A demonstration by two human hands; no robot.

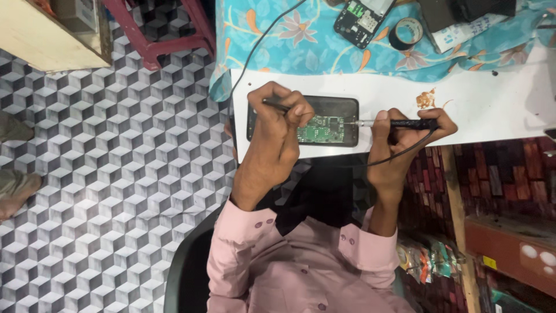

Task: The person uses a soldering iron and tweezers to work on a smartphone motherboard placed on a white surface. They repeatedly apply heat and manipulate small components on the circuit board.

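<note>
Hands first: the left hand [284,124] was curled tight around a thin dark tool [275,105], tweezers or a probe, hard to tell which, with the tip hidden down by the green circuit board [320,129]. The right hand [405,130] was closed round a black soldering iron [399,123], its metal tip touching the board's right edge, and its cord [399,153] looped back under the wrist. That board sat inside an opened black phone [303,121] lying flat on a white sheet [480,104] near the front edge of the desk [301,40], just beyond both hands. Further back on the blue floral cloth were a second opened phone [360,18] and a roll of dark tape [405,33], plus some brownish scraps [425,99] on the sheet to the right. My worry: that cord looked fairly taut under the wrist, so a snag could drag the hot tip across the tiny parts. The phone also didn't seem clamped, so pressure from the left-hand tool could slide it.
</note>
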